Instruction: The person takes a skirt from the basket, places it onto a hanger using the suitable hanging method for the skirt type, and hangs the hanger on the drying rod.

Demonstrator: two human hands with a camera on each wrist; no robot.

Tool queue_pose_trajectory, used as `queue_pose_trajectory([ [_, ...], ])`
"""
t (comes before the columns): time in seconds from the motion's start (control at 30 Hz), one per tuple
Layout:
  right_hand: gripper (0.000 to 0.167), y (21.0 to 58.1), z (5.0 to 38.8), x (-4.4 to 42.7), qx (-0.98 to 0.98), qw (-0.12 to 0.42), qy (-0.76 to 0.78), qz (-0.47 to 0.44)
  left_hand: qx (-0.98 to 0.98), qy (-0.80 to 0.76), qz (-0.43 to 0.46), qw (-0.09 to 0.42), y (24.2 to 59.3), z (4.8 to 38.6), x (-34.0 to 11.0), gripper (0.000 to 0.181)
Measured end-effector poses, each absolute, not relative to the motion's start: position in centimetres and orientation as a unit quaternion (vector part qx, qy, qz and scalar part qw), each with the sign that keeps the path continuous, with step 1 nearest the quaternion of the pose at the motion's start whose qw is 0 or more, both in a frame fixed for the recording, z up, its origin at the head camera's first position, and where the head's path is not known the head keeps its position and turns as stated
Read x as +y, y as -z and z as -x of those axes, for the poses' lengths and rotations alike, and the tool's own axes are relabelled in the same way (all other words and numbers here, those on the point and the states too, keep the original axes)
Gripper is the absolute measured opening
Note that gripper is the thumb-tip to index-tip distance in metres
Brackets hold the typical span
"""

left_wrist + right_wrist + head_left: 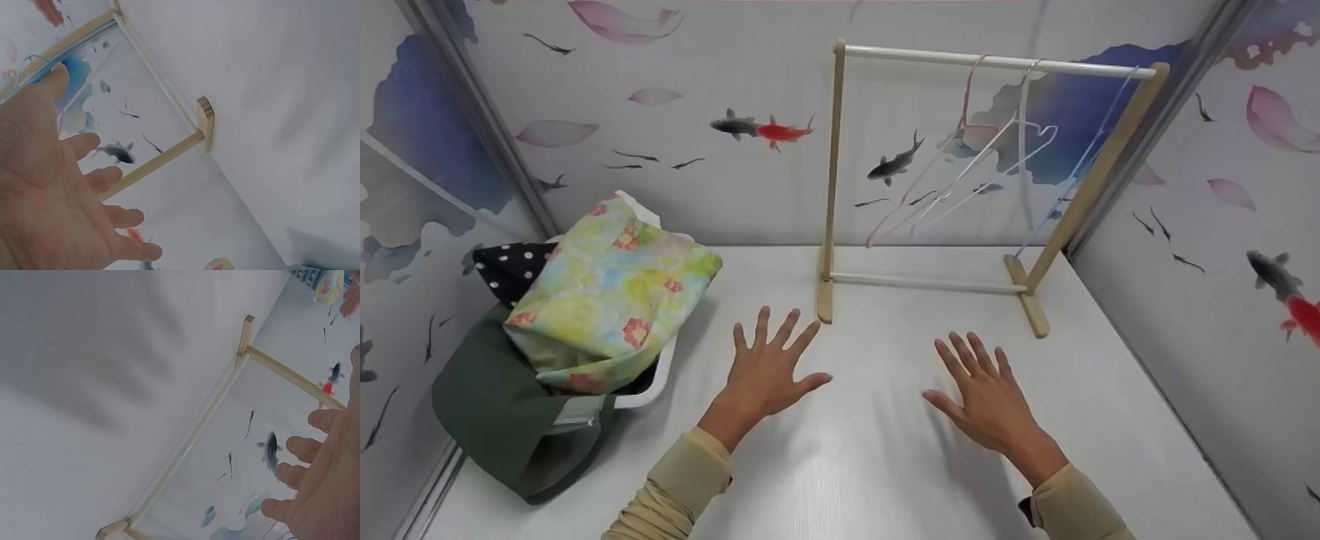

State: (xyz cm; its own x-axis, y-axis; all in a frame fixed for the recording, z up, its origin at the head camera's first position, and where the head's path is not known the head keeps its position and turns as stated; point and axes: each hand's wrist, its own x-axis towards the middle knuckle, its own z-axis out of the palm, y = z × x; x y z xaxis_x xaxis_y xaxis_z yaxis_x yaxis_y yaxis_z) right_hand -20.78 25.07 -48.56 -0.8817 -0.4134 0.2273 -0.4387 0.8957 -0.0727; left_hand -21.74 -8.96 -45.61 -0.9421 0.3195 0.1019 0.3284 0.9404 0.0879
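Left pile: floral cloth (615,315) in yellow, green and pale blue, red-pink flowers; black cloth (516,268), white dots; dark green fabric (487,405). Basket (663,379) white. Far-right rack (833,165): light-wood posts, white bars. Hangers: pink one (962,112), white one (984,152), pale blue one (1112,112). Table (840,465) white. Far wall (765,195): white, black and red fish, pink petals, blue blotches. Sleeves (690,469) tan.

The head view is bright — glare on the table (859,480), soft shadows. Both wrist views look dimmer.
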Motion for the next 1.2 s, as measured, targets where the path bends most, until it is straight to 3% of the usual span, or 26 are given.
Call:
queue_pose_trajectory([
  [0.2,0.077,49.0,20.9,24.4,-0.958,0.12,-0.081,-0.246,-0.977,0.05,0.198,0.066,46.1,21.8,-9.4,0.073],
  [0.47,0.073,49.9,20.2,23.6,-0.943,0.126,-0.114,-0.285,-0.961,0.035,0.213,0.17,47.5,22.2,-10.9,0.074],
  [0.67,0.066,50.2,19.7,22.7,-0.922,0.113,-0.116,-0.352,-0.97,-0.009,0.086,0.225,46.8,23.4,-14.4,0.075],
  [0.83,0.07,50.5,19.3,22.5,-0.922,0.091,-0.119,-0.357,-0.982,0.037,-0.087,0.165,46.0,25.3,-19.5,0.09],
  [1.03,0.077,51.1,18.5,23.4,-0.929,0.055,-0.131,-0.342,-0.964,0.187,-0.19,0.009,48.3,26.7,-23.2,0.075],
  [1.2,0.077,51.6,18.2,24.0,-0.934,0.05,-0.133,-0.327,-0.959,0.205,-0.194,0.019,48.9,27.1,-23.0,0.064],
])
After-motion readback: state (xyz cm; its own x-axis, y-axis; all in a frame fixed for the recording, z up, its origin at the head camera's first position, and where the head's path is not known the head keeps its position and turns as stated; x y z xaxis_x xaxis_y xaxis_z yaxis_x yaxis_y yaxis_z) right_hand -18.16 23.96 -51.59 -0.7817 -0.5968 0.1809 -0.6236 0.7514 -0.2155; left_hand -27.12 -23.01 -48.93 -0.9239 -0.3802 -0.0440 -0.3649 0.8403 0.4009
